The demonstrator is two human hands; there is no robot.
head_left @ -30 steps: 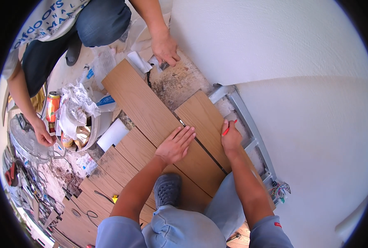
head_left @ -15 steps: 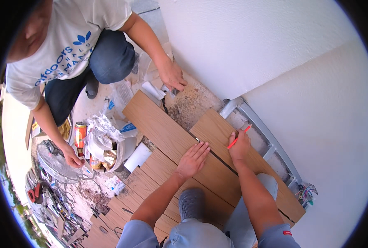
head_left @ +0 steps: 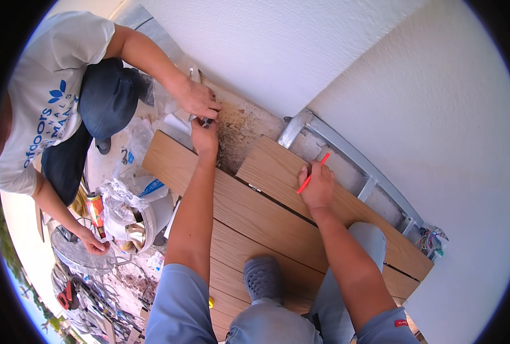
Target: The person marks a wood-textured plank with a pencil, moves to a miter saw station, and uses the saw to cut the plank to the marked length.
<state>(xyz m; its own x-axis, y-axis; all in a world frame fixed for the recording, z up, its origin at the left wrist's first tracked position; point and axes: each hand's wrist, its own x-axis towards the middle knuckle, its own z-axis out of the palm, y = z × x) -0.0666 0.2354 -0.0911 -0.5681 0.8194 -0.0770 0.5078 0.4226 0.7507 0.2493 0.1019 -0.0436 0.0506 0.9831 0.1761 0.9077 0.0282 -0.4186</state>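
My right hand (head_left: 318, 188) is closed around a red pencil (head_left: 325, 160) and rests on the short wood-look deck board (head_left: 278, 163) beside the wall. Stretched far forward, my left hand (head_left: 204, 137) has its fingers closed at a small dark and silvery thing (head_left: 206, 122), too small to name. A co-worker's hand (head_left: 198, 100) meets mine at that same thing. Under my left arm lies a longer deck board (head_left: 177, 163), with a dark gap between it and the short one. My shoe (head_left: 262, 278) stands on the boards.
A galvanised metal frame (head_left: 358, 155) runs along the white wall (head_left: 432, 132), with loose wires (head_left: 432, 241) at its near end. On the left are a bucket (head_left: 158, 215) full of rubbish, a coloured can (head_left: 95, 212), and heaped tools and cables (head_left: 88, 304). The co-worker (head_left: 65, 74) crouches opposite.
My left hand has left the long board and reached forward to the co-worker's hand and the small thing. My right hand still holds the pencil over the short board. The view has shifted.
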